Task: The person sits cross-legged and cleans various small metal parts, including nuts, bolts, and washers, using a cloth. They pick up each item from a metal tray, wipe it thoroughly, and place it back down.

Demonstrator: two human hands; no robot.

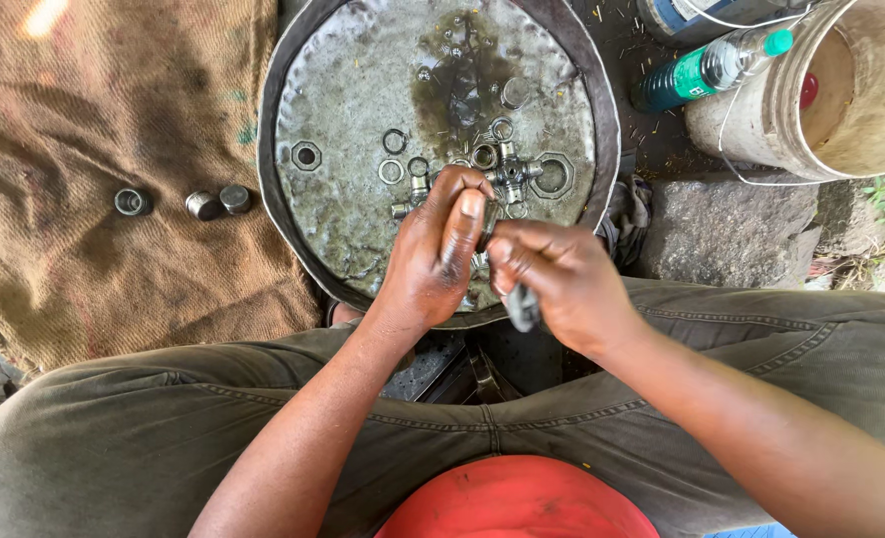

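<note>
Head view: person sits with knees spread over a round metal tray [343, 60] lying on the ground. Left hand [438, 249] is clenched, fingers pinching a small metal part [486, 227] between thumb and forefinger, just above the tray's near edge. Right hand [552, 284] grips a dark grey tool [521, 307], its end sticking out below the fist, and meets the left hand at that part. What the part is exactly, too hidden to tell.

Progress, judged: work looks mid-way. A cross-shaped metal piece [511, 171] sits loose on the tray with rings [394, 140], washers and a big hex nut [554, 175] around it, in an oily puddle [457, 75]; nothing looks assembled. Three bearing cups [133, 201] lie apart on the burlap sack [94, 149] to the left, untouched.

Around: green bottle [707, 70] lying near a dirty white bucket [841, 90] at upper right, a stone slab [722, 224] beside the tray, a rag [627, 214] at the tray's right rim. Red round thing [517, 498] at bottom centre, by the lap. The loose bits crowd just beyond the hands; nothing else blocks them.
</note>
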